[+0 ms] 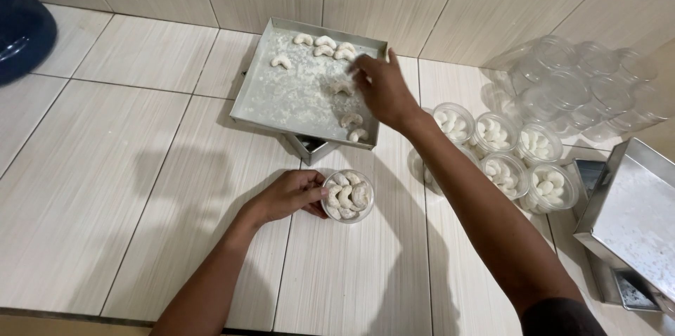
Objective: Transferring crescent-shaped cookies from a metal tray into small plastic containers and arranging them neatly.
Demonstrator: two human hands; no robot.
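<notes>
My left hand [287, 195] grips the side of a small clear round jar [348, 196] packed with white crescent cookies, standing on the tiled floor. My right hand [383, 90] reaches over a square metal tray [260, 100] dusted with white sugar, fingers closing on a crescent cookie [342, 86] near the tray's middle right. More crescent cookies [325, 45] lie along the tray's far edge, one [281, 62] sits apart at the left, and two [354, 127] rest near the front right corner.
Several filled clear jars [503, 150] stand in a cluster to the right. A bag of empty clear jars [583, 86] leans by the wall. Another sugared metal tray [636, 213] sits at the right edge. A dark blue container [21, 27] is at the far left.
</notes>
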